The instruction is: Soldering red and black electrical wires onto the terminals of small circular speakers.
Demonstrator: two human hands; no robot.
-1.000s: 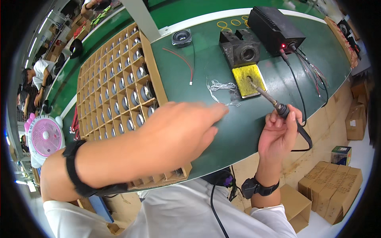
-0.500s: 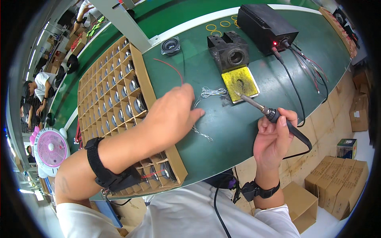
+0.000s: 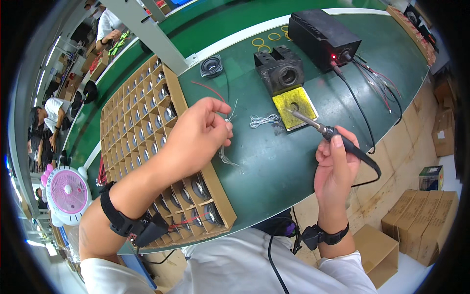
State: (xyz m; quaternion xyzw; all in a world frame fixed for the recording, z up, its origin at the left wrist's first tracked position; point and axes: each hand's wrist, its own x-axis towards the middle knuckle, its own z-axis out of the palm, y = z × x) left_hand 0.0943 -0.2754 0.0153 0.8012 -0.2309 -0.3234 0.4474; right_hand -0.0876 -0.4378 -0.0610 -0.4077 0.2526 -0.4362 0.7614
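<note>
White sleeves at the bottom edge, both forearms up over a dark green table. Black strap on each wrist.

Right hand wrapped around the black grip of a soldering iron, thumb laid along the top, fingers curled shut on the handle. Metal tip aimed up and left, hanging just over the near corner of a yellow sponge pad. Black cord looping off the handle's back end toward the table's near edge.

Left hand raised above the table beside the right edge of a cardboard divider tray. Thumb and fingertips pressed together, pinching a bundle of thin pale wires; strands poking up past the fingertips and trailing down to the green surface. Tray cells mostly filled with small round speakers.

Further out, a loose coil of white wire lying flat between the left hand and the sponge pad. Behind the pad, a blackened iron stand with a round opening. Left of that, one round speaker sitting alone, a red lead curving away from it.

Far end: a black soldering station box with a red light lit, cables spilling off to the right. Yellow rings scattered beside it. Cardboard boxes down on the floor at right, a pink fan at left.
</note>
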